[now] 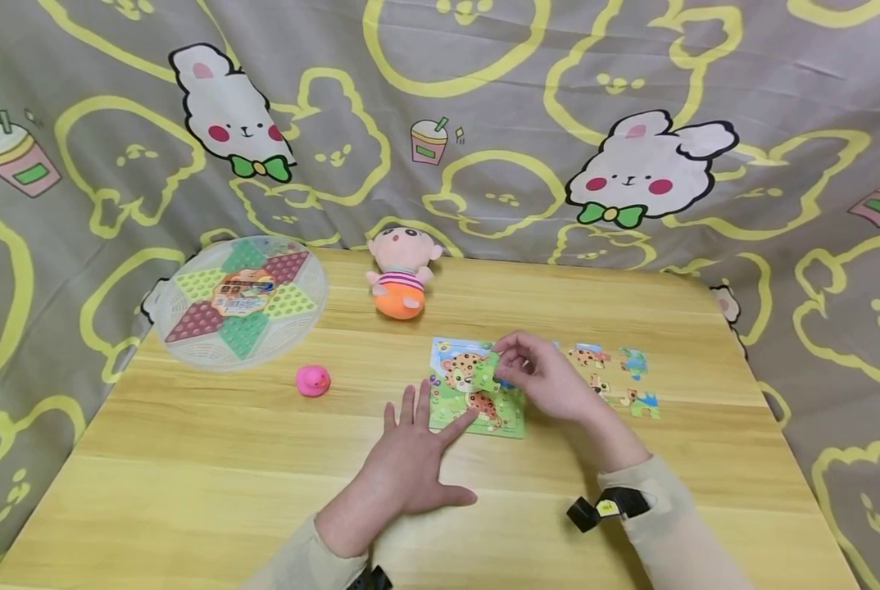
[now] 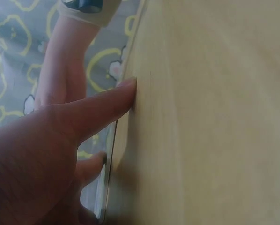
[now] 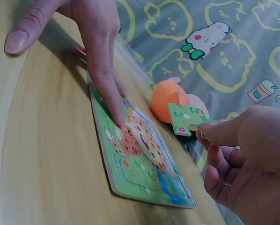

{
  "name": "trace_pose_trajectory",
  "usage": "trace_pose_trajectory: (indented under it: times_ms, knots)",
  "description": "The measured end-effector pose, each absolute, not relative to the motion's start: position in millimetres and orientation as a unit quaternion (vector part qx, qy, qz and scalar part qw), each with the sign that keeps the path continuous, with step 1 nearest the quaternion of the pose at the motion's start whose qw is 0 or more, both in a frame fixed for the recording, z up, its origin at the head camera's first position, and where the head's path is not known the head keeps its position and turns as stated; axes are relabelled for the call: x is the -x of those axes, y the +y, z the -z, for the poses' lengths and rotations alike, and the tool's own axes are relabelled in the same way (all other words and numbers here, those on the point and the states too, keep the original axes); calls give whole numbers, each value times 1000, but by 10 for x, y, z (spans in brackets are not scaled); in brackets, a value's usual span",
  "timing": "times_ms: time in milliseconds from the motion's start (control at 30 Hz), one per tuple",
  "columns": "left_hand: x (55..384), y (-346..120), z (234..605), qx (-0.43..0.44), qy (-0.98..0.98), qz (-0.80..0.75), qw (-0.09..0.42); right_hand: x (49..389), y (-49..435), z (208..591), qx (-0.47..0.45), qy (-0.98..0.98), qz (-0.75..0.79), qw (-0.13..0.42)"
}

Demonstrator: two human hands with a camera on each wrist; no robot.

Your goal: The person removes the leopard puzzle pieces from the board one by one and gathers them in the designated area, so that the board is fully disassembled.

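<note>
A leopard picture puzzle board lies flat on the table. Above its upper right part, my right hand pinches a green puzzle piece between thumb and fingers; the right wrist view shows the piece raised off the board, with red flowers and leaves printed on it. My left hand is spread with straight fingers, its index fingertip resting on the lower part of the board and the other fingers at its left edge. In the left wrist view, the left thumb points out over the bare wood.
Several loose puzzle pieces lie right of the board, partly behind the right wrist. A pink rubber duck sits to the left. Farther back are a plush doll and a round Chinese checkers board. A patterned curtain hangs behind the table.
</note>
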State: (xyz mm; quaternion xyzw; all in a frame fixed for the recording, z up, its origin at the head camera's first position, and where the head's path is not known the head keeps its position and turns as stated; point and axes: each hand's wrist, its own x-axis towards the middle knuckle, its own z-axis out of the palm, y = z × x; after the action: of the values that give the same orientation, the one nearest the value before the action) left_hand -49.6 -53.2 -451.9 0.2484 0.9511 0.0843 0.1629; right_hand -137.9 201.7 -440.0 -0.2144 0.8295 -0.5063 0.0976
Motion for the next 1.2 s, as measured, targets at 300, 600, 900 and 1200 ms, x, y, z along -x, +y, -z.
trace_pose_trajectory:
  times_ms: [300,600,900,1200]
  knots:
    - [500,-546,4544,-250,951,-87,160,1355,2195,4390,199,830,512,97]
    - [495,-542,4551,-255,950,-85,156,1292,2430,4373,191,839,502,90]
    - [506,-533,4531,-256,949,-85,163,1145,2679,4397,178,848,484,123]
    - [510,-529,4530,-255,949,-81,164,993,2826,4430,175,845,476,167]
